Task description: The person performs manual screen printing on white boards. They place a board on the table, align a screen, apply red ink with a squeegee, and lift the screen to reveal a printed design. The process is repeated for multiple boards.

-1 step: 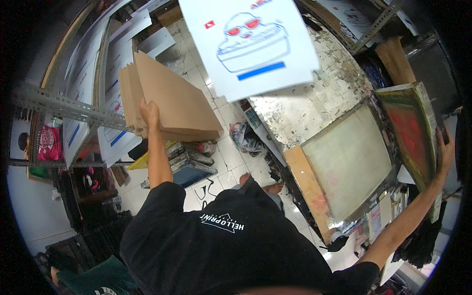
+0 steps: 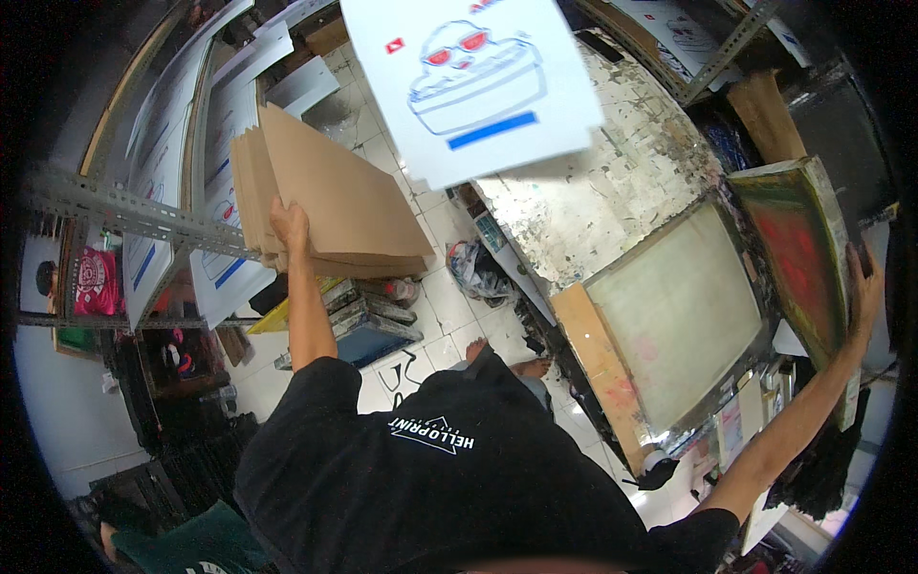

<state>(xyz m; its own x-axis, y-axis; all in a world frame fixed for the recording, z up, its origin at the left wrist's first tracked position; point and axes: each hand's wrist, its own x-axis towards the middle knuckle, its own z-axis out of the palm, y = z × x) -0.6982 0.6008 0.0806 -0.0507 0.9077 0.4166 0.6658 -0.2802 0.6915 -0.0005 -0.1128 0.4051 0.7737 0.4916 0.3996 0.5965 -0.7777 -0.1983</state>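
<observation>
A worktable [image 2: 636,129], flecked with old paint, is filling the upper right of the frame. A white printed sheet [image 2: 564,100] is showing at the upper centre, overlapping the table in view; what is holding it up I cannot tell. A pale panel [image 2: 684,306] is lying on the table's near half, right of centre. The brown cardboard stack [image 2: 335,182] is standing on edge at the left of centre, its left-side sheets fanning slightly apart. The framed screen [image 2: 792,253], stained red and green, is leaning at a tilt at the far right. A wooden strip [image 2: 598,368] is bordering the pale panel's left side.

The left hand [image 2: 290,228] is gripping the cardboard by its left edge, fingers bending against the front sheet; how many sheets it is pinching I cannot tell. The right hand [image 2: 866,292] is lying along the screen's outer edge, fingers stretching upward; I cannot tell whether the thumb is pressing from behind.

With both arms reaching wide, steadiness is probably mattering most: gathering the loose sheets squarely under the left fingers, and supporting the screen by its rim without pressing the mesh.
</observation>
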